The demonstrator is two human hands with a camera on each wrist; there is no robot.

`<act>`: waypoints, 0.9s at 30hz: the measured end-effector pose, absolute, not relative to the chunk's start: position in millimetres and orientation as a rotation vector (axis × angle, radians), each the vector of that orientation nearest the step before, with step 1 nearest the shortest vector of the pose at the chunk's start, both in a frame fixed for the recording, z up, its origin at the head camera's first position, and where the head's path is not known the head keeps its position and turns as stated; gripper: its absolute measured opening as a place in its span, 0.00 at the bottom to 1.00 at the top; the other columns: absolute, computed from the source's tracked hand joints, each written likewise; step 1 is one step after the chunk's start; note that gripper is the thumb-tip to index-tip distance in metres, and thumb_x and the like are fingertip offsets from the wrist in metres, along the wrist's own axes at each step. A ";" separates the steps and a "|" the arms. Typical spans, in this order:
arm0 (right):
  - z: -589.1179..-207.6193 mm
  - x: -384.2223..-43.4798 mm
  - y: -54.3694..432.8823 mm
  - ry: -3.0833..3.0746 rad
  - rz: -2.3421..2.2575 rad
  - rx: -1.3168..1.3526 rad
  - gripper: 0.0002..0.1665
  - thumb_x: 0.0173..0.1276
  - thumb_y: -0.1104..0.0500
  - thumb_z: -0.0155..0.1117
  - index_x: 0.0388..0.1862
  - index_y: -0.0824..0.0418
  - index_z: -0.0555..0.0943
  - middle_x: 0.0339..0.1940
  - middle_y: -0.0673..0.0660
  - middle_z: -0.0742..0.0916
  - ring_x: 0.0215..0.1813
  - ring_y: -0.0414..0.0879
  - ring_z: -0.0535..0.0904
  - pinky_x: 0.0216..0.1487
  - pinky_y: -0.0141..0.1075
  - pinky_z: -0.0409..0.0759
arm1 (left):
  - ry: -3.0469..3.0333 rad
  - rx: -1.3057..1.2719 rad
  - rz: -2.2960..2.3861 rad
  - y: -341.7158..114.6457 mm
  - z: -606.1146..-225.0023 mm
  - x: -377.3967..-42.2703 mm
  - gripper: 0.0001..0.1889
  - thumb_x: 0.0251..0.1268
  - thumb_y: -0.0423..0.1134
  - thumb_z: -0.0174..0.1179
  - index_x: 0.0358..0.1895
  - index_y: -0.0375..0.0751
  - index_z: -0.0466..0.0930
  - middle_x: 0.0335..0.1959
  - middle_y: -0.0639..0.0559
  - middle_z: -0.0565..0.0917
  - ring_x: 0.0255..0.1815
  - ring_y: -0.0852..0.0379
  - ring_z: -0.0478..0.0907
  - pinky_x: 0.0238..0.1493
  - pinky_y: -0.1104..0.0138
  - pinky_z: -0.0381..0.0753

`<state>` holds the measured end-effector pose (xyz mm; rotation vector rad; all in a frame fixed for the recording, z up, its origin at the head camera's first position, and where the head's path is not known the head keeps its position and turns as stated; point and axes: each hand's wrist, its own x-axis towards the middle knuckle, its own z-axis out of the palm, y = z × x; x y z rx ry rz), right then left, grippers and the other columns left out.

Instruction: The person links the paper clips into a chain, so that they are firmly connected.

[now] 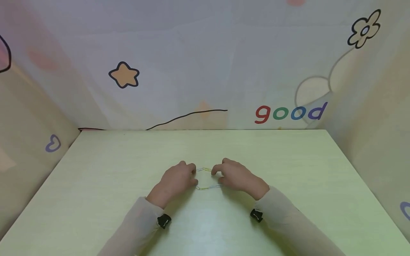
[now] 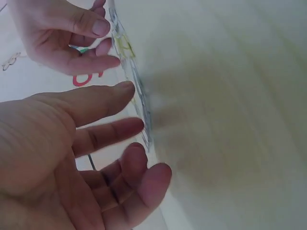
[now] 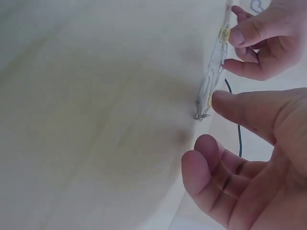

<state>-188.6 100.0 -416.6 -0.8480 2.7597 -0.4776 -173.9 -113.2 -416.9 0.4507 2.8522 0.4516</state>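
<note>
A closed ring of linked paper clips (image 1: pixel 204 188), yellow and pale whitish-blue, lies on the table between my two hands. My left hand (image 1: pixel 179 177) is at the ring's left side, thumb at the near part and fingers at the far part. On the opposite side my right hand (image 1: pixel 237 176) sits the same way. In the left wrist view, the left thumb and index tip lie beside the clips (image 2: pixel 126 50) without pinching. The right wrist view has the right thumb against or just beside the clips (image 3: pixel 211 76); its other fingers are loosely bent.
The pale tabletop (image 1: pixel 205 227) spreads around both hands. Behind it rises a printed cloth backdrop (image 1: pixel 192 71) with a star, a flower and the word "good". Cloth walls also flank the left and right table edges. A small black piece is on each sleeve's cuff.
</note>
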 end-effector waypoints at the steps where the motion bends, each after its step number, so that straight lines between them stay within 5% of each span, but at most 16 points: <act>1: -416.0 -188.0 100.1 2.761 -0.465 -0.849 0.16 0.66 0.67 0.68 0.50 0.55 0.87 0.35 0.52 0.79 0.35 0.45 0.71 0.37 0.38 0.72 | 2.849 0.464 0.453 -114.1 -416.3 -174.4 0.11 0.65 0.41 0.68 0.44 0.40 0.79 0.35 0.47 0.73 0.28 0.53 0.71 0.31 0.60 0.75; 10: -410.1 -190.0 98.0 2.734 -0.434 -0.789 0.17 0.67 0.65 0.67 0.54 0.60 0.83 0.41 0.55 0.83 0.42 0.48 0.76 0.47 0.43 0.76 | 2.787 0.454 0.446 -115.5 -415.1 -176.8 0.24 0.59 0.46 0.74 0.53 0.39 0.76 0.39 0.46 0.72 0.28 0.52 0.72 0.30 0.60 0.75; 18: -412.4 -189.5 88.9 2.685 -0.452 -0.768 0.22 0.64 0.66 0.66 0.58 0.58 0.81 0.41 0.54 0.81 0.41 0.47 0.75 0.46 0.42 0.76 | 2.755 0.423 0.431 -120.3 -414.2 -173.5 0.30 0.59 0.47 0.74 0.61 0.39 0.74 0.43 0.45 0.73 0.31 0.52 0.72 0.34 0.59 0.76; 27: -402.9 -191.7 113.3 2.708 -0.669 -0.685 0.17 0.71 0.62 0.63 0.58 0.61 0.82 0.40 0.55 0.82 0.41 0.49 0.77 0.43 0.43 0.78 | 2.786 0.487 0.558 -146.3 -410.9 -170.4 0.26 0.70 0.46 0.65 0.68 0.44 0.73 0.50 0.43 0.75 0.39 0.52 0.78 0.42 0.57 0.79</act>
